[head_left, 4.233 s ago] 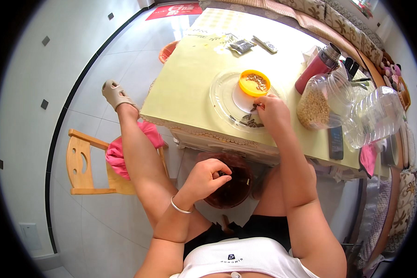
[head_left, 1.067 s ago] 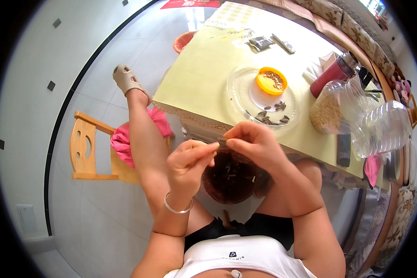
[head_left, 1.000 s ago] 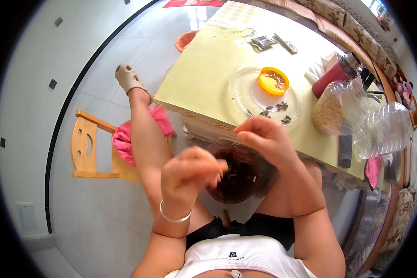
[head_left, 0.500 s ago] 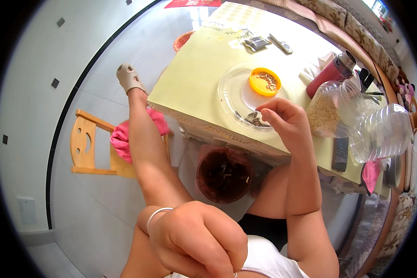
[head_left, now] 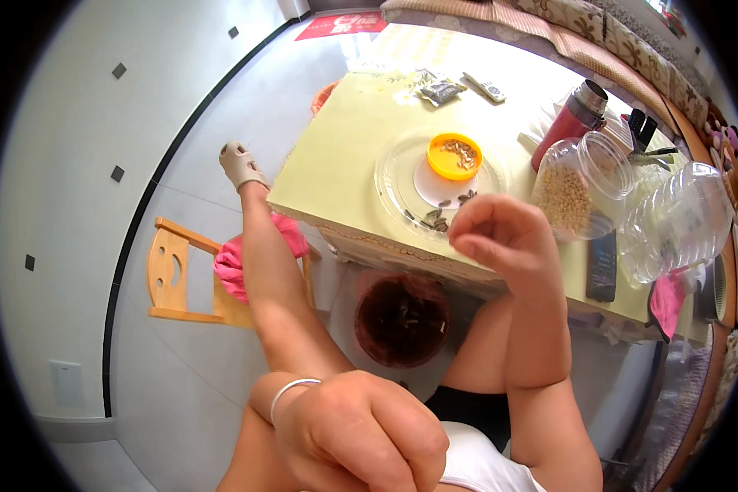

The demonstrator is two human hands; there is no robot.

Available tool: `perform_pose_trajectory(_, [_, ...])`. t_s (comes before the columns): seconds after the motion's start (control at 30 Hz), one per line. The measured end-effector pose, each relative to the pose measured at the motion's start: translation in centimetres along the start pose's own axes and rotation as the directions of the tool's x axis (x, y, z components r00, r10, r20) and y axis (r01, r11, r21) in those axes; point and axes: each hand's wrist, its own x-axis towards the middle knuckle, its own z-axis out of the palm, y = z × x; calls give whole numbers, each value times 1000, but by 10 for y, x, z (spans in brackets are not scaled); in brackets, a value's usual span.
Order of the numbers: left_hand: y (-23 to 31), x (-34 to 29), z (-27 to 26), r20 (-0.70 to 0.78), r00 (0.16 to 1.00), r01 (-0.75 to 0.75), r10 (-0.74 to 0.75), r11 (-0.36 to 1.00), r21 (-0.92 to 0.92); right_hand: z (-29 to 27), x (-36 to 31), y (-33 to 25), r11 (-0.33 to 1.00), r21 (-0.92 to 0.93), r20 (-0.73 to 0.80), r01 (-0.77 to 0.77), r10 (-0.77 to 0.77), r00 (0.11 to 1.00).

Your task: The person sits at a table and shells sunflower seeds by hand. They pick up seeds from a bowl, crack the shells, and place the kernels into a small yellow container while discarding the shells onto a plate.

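Close below my view, my left hand [head_left: 361, 430] is closed, with its fingertips and anything in them hidden; a white bangle [head_left: 285, 394] circles its wrist. My right hand [head_left: 508, 238] hovers over the near right rim of a clear round plate [head_left: 395, 184], its thumb and forefinger curled together. Whether a seed is between them I cannot make out. Several dark striped seeds [head_left: 436, 221], like sunflower seeds, lie on the plate's near side. Farther back on the plate sits a shallow yellow-orange cup [head_left: 441, 166] with small kernels [head_left: 465, 152] inside.
Right of the plate stand a red flask [head_left: 564, 135], a clear jar of pale pellets [head_left: 562, 201], a ribbed clear container [head_left: 682, 217] and a phone [head_left: 602, 266]. A remote [head_left: 484, 86] and grey packet [head_left: 440, 92] lie behind. Under the table edge is a dark red bin [head_left: 402, 320].
My right hand has drawn slightly toward the table's near edge and curled more, uncovering seeds beside the cup. My left hand stays closed. The whole view has shifted a little.
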Motion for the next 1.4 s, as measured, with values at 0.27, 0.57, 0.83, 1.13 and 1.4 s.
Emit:
perform_pose_trajectory(0.27, [-40,-16,-38,-777,574,69,259,930,361,11,-9,-2,981,106,162,-160,142,977])
perform_pose_trajectory(0.57, [-59,-26,-53,-646,564,422,514,492,761,21,-2,26,981,-16,97,-196,196,976])
perform_pose_trajectory(0.83, [-54,-25,-50,-520,626,598,582,70,798,27,-2,33,980,111,102,-165,153,983])
perform_pose_trajectory(1.13, [-53,-17,-43,-336,761,535,556,-244,809,33,-6,37,994,91,81,-66,59,995])
perform_pose_trajectory(1.4, [-56,-20,-46,-358,736,570,575,-242,785,37,-8,34,997,-77,-13,-9,8,1000])
